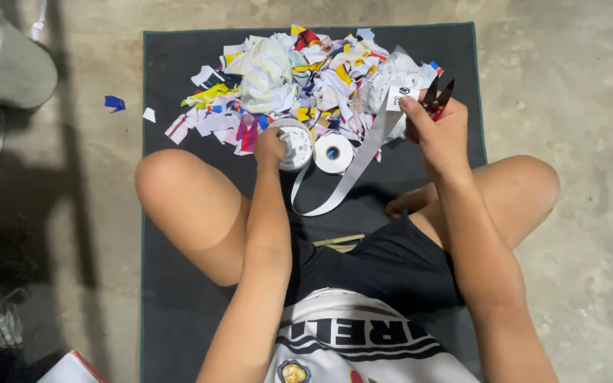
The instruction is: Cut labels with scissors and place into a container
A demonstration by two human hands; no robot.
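I sit cross-legged on a dark mat (179,64). My left hand (269,147) grips a white roll of label ribbon (295,147). A long strip of the ribbon (352,174) loops down and rises to my right hand (438,131). That hand pinches the strip's end, a white label (399,98), with the thumb and also holds small black thread snips (438,96), blades pointing up. A second white roll (333,153) lies on the mat between my hands. Behind them sits a heap of cut colourful labels (299,74).
A grey cylindrical container (15,67) stands at the far left on the concrete floor (569,85). Blue (114,103) and white (149,114) scraps lie off the mat's left edge. A thin wooden stick (340,241) rests near my lap.
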